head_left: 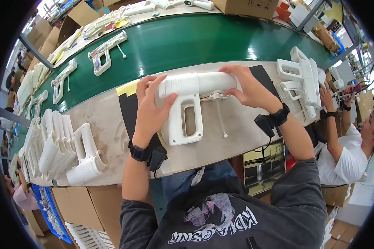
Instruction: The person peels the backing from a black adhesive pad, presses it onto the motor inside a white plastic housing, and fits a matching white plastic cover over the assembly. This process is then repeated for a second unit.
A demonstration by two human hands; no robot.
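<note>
The left forearm point(135, 180) rises almost straight up; the right forearm point(296, 135) slants up and leftward. Both hands grip, well apart: the left hand point(151, 106) with bent fingers and thumb pointing right, the right hand point(250, 89) with fingers reaching leftward above its lowered thumb.

1. The head view looks steeply down from the wearer's head, facing a green surface point(220, 45) at 12 o'clock.
2. The left hand point(149, 112) at 10 o'clock and right hand point(249, 89) at 2 lie close below.
3. The wearer's dark shirt point(257, 207) fills 6 o'clock, very near.
</note>
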